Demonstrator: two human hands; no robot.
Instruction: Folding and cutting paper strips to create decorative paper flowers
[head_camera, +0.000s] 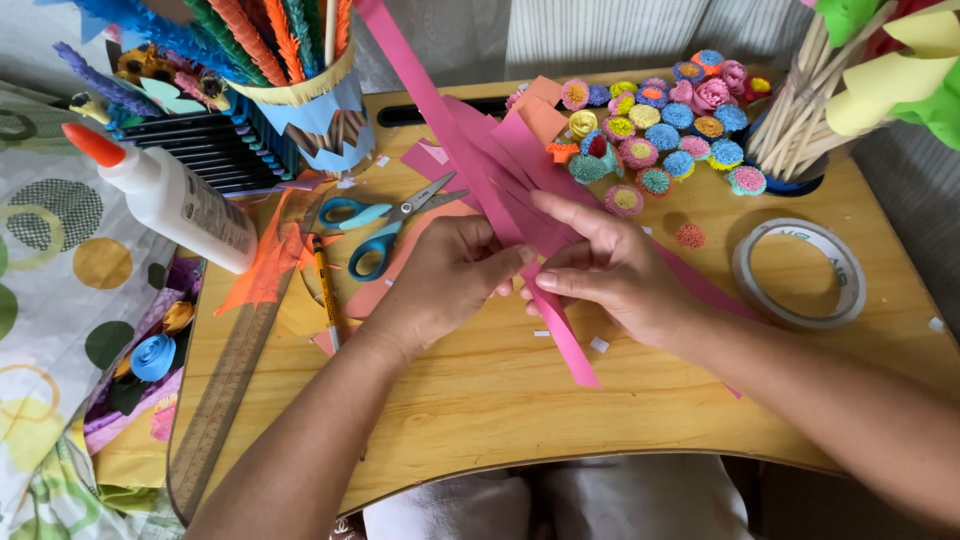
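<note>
On the wooden tray (520, 420), hands (535, 275) pinch smooth pink paper strips (480, 170).

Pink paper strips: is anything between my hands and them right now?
Nothing visible. Both the left hand and the right hand already grip the pink paper strips directly; the scissors lie apart to the left.

Both hands are meeting over the middle of the surface (640, 420), the left hand (445, 280) and right hand (610, 270) pinching a paper strip (570, 345) that is lying across a pile of strips (480, 160) behind them. Scissors (385, 225) are lying left of the hands, a pencil (325, 290) and ruler (225, 390) further left. A tape roll (798, 272) is sitting to the right, and paper flowers (660, 125) are clustering behind it.
</note>
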